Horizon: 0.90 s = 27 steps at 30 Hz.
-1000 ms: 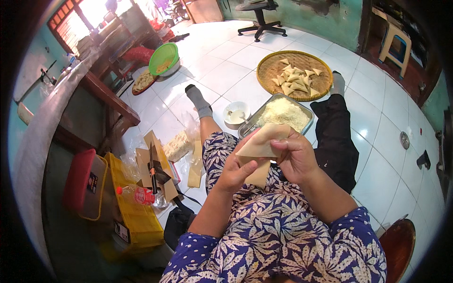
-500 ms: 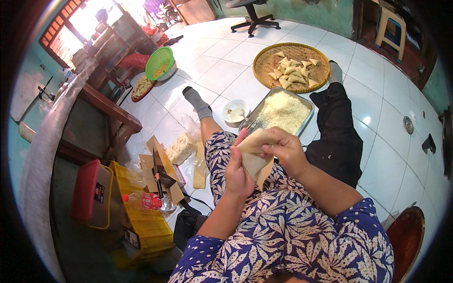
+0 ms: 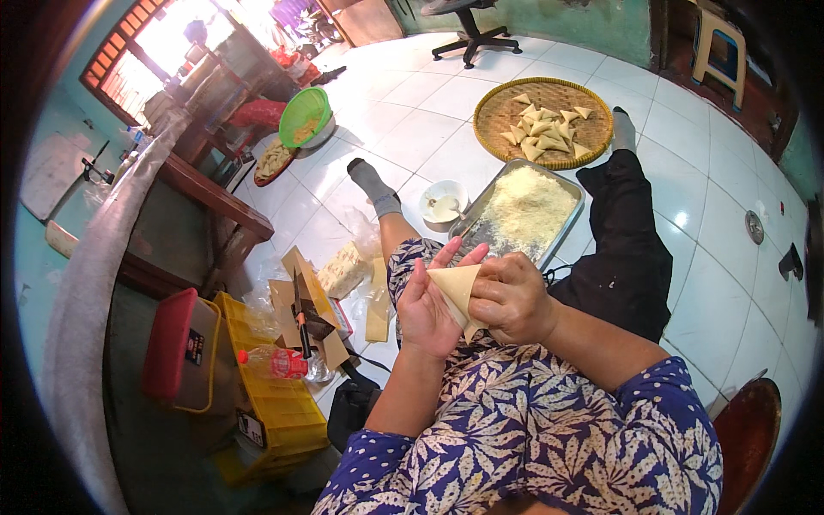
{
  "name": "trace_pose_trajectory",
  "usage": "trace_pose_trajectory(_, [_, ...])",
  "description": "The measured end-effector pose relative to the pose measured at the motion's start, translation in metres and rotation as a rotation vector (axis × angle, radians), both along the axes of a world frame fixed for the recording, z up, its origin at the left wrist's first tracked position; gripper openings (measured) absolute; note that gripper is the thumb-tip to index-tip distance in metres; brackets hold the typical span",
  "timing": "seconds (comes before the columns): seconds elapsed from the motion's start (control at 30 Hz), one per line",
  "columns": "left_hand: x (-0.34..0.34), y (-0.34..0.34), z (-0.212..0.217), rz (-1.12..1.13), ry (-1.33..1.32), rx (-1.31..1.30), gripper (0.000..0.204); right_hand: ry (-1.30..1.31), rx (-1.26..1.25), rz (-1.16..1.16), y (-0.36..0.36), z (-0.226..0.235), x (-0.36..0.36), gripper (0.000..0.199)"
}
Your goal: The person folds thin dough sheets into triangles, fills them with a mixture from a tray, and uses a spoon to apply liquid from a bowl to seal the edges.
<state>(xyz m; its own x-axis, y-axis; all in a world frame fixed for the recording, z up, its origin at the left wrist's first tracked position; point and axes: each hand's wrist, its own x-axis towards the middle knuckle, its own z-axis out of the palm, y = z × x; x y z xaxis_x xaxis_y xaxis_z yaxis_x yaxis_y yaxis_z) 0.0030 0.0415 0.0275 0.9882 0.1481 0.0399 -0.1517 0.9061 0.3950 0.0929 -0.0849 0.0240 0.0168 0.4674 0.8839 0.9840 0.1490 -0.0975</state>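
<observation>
A pale pastry wrapper (image 3: 457,286) is folded into a cone-like triangle between my hands, over my lap. My left hand (image 3: 427,318) supports it from the left, palm up, with its fingers stretched out. Curled around the wrapper's right side, my right hand (image 3: 515,298) pinches it; the fingertips are partly hidden. Just beyond is a metal tray (image 3: 576,206) with a heap of pale yellow shredded filling (image 3: 528,206). A white bowl (image 3: 436,190) with a spoon and whitish paste stands left of the tray. Folded triangular pastries (image 3: 542,129) lie on a round woven tray (image 3: 495,112) farther off.
Left of my leg are a block of stacked wrappers (image 3: 342,269), wrapper strips (image 3: 378,313), an opened cardboard box (image 3: 287,300) with an orange-and-black knife (image 3: 301,322), a plastic bottle (image 3: 279,363) and a yellow crate (image 3: 283,429). A green basin (image 3: 300,110) stands far left.
The loosely held wrapper is now folded into a pointed triangle. My right hand has come down and curled around its side, and my left fingers have spread. The view has shifted slightly.
</observation>
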Motion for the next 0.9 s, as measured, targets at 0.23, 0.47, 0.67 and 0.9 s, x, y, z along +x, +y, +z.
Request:
trace_pose_trajectory(0.23, [-0.0021,0.0001,0.0021,0.012,0.06,0.004,0.047,-0.082,-0.03,-0.045,-0.0014,0.0004,0.0006,0.011])
trace_pose_trajectory(0.47, [0.0002,-0.0023,0.0009,-0.002,0.056,-0.025,0.05,-0.089,-0.003,-0.089,-0.0021,-0.0002,0.0025,0.01])
trace_pose_trajectory(0.67, [-0.0011,-0.0033,0.0036,0.019,0.051,-0.032,0.049,-0.079,-0.028,-0.082,-0.0002,-0.0025,0.0015,0.011])
trace_pose_trajectory(0.9, [-0.0023,0.005,-0.003,0.118,0.079,0.034,0.039,-0.047,-0.055,-0.092,-0.0029,-0.0018,0.0061,0.011])
